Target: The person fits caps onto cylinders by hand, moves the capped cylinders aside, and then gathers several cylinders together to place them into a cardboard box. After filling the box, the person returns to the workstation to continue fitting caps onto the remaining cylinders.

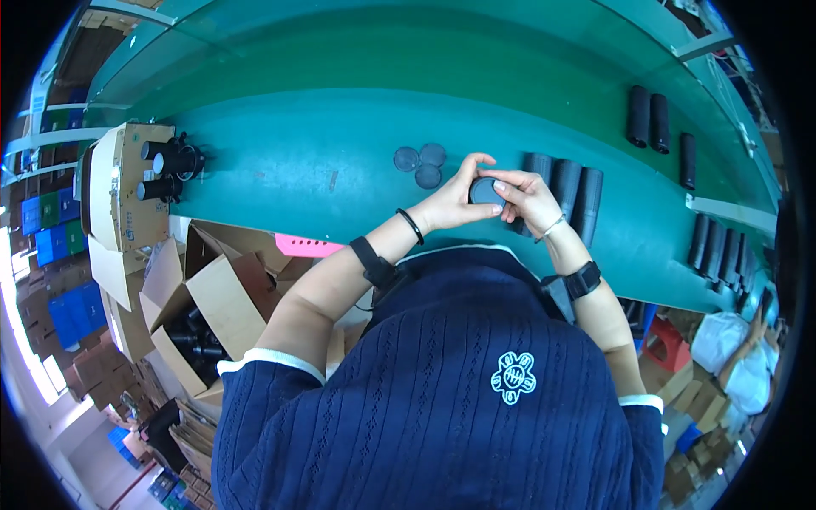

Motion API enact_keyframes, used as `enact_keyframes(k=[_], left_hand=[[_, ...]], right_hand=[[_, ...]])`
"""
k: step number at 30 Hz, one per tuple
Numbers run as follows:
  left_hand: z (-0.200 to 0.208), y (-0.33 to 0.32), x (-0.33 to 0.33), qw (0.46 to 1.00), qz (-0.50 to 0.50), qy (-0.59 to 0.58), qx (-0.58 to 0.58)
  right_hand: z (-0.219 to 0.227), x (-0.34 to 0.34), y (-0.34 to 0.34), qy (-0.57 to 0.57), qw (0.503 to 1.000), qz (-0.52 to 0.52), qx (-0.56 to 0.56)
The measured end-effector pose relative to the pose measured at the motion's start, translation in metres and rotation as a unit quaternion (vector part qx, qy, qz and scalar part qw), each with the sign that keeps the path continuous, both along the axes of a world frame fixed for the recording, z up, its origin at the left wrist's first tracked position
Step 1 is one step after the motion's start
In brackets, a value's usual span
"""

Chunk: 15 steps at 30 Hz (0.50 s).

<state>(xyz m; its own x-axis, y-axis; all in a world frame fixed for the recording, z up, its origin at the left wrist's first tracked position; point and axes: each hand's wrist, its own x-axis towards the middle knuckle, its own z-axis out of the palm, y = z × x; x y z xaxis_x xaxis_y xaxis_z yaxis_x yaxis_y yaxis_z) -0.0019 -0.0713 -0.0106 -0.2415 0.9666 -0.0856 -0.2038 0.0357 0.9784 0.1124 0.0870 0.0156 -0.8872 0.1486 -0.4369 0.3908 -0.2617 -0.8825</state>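
Over the near edge of a green work surface (280, 170), both my hands meet at a round dark cap (486, 191). My left hand (455, 197) is closed on the cap's left side, thumb below it and forefinger curled above. My right hand (529, 202) grips the right side, its thumb lying on the cap's flat face. What is under the cap is hidden by my fingers. Left of my hands lie three loose dark discs (427, 176), close together. Just right of my right hand, several black cylinders (586, 204) lie side by side, partly covered by that hand.
At the far right lie more black tubes (637, 119) and a row of black cylinders (718, 251). A cardboard box (140, 221) with black parts stands at the left end. Below the edge are an open carton (225, 297), a pink plastic piece (306, 246) and a red stool (667, 344).
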Motion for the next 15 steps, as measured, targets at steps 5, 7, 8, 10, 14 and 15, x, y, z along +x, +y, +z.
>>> enact_keyframes(k=[5, 7, 8, 10, 14, 15], left_hand=[[0.0, 0.004, -0.004, 0.99, 0.004, 0.123, -0.067], [-0.004, 0.005, -0.011, 0.995, -0.005, 0.076, -0.06], [-0.003, 0.004, -0.012, 0.998, -0.012, 0.03, -0.053], [0.003, 0.002, -0.011, 0.995, -0.017, -0.093, -0.033], [0.002, -0.001, -0.014, 0.955, -0.017, -0.295, 0.002], [-0.001, -0.002, -0.015, 0.954, 0.001, -0.299, 0.0]], right_hand=[[-0.003, 0.002, 0.015, -0.035, 0.992, -0.051, -0.114], [0.0, 0.004, 0.01, -0.024, 0.986, -0.085, -0.14], [0.0, 0.005, 0.009, -0.022, 0.986, -0.084, -0.141], [-0.001, 0.009, 0.01, 0.019, 0.966, -0.109, -0.234], [0.0, 0.008, 0.004, 0.03, 0.974, -0.098, -0.202], [0.0, 0.008, 0.004, 0.031, 0.974, -0.098, -0.202]])
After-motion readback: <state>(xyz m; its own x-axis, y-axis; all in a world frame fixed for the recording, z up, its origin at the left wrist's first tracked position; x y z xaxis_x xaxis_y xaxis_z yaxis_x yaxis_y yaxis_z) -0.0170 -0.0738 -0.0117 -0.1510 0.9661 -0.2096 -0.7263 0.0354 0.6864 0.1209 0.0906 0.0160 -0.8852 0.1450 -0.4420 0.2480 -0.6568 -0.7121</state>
